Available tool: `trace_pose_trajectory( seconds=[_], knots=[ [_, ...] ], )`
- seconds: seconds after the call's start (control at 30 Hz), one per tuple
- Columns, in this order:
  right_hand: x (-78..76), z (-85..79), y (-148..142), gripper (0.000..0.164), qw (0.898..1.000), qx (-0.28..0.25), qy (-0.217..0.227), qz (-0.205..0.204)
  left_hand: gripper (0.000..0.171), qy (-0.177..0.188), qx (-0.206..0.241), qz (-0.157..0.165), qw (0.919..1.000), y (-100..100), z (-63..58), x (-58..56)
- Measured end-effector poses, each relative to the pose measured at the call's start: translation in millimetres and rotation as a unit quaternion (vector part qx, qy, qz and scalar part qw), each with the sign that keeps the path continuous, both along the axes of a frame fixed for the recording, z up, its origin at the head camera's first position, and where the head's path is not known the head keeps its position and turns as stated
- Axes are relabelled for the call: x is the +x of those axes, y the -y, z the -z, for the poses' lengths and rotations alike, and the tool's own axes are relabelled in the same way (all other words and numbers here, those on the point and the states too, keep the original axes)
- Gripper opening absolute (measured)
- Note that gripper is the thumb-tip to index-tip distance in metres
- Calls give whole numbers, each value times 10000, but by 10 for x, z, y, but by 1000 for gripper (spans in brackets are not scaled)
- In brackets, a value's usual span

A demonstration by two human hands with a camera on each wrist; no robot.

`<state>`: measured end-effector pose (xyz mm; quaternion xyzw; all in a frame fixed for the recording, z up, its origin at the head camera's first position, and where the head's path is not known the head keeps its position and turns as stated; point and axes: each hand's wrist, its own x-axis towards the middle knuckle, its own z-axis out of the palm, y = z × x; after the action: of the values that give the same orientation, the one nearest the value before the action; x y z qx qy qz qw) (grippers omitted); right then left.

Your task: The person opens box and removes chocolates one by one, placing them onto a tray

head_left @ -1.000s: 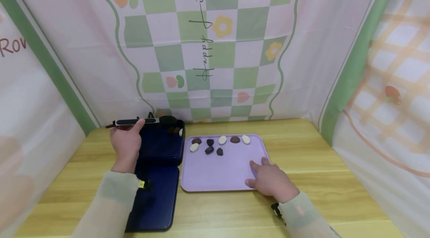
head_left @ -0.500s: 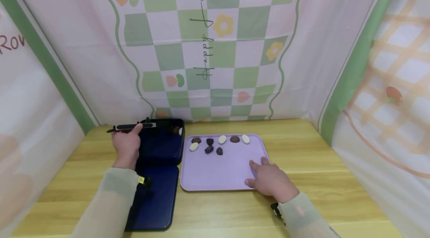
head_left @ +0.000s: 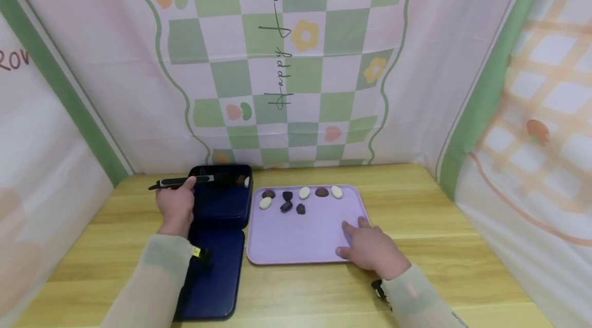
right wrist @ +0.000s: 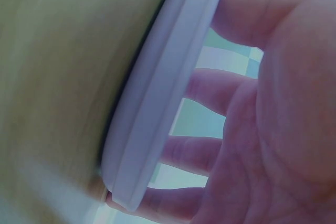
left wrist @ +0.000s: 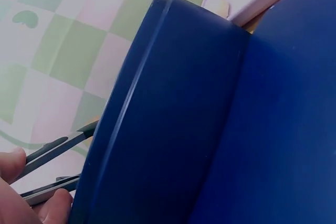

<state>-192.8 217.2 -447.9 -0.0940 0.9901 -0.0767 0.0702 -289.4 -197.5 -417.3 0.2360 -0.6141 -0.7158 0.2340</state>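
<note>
My left hand (head_left: 176, 207) grips a pair of black-and-silver tongs (head_left: 173, 182) over the left side of an open navy box (head_left: 221, 222). In the left wrist view the two tong arms (left wrist: 58, 149) stand apart and their tips go behind the box wall (left wrist: 168, 93); what lies between them is hidden. A brown piece and a white piece (head_left: 247, 182) sit in the box's far right corner. My right hand (head_left: 374, 248) rests with spread fingers on the near right corner of a lilac tray (head_left: 296, 240). In the right wrist view its fingers (right wrist: 191, 153) lie over the tray rim.
Along the tray's far left and back lie white ovals (head_left: 304, 193), brown ovals (head_left: 321, 192) and several dark lumps (head_left: 301, 209). The navy lid (head_left: 219, 276) lies in front of the box on the wooden table (head_left: 277, 297). A patterned curtain (head_left: 305, 76) rises behind.
The left hand has lowered the tongs toward the box, and their dark tips have dropped from above its back rim into it. The right hand stays on the tray corner.
</note>
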Motion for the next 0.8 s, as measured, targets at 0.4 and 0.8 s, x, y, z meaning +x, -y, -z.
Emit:
trace_pose_trajectory(
  seconds=[0.4,0.8],
  knots=[
    [11,-16,13,74,10000,-9,20,30,60,-112,94,-72,9999,79,40,18],
    [9,-28,5,73,10000,-16,-23,-38,63,-33,468,-219,9987,191,-54,105]
  ],
)
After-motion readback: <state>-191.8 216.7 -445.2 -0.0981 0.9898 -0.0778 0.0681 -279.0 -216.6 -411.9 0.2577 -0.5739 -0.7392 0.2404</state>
